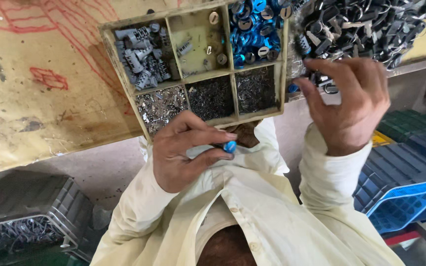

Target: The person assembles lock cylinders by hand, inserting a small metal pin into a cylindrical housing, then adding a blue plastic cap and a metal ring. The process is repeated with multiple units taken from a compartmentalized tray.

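My left hand (183,150) is closed on a small blue-capped part (230,146), pinched between thumb and fingers just below a divided wooden tray (105,37). The tray's compartments hold grey metal cylinders (141,54), blue round caps (255,29), shiny metal bits (161,106), dark pins (210,98) and thin wire pieces (255,88). My right hand (353,103) reaches into a heap of dark metal parts with rings (366,24) at the top right. Its fingers curl onto the heap's near edge. Whether they grip a piece is hidden.
The tray sits on a worn yellowish bench (40,88) with red scribbles. Below left stands a black crate (30,212) holding metal parts. Blue crates (400,187) and a green crate (405,123) are stacked at the right. My cream shirt (272,212) fills the bottom.
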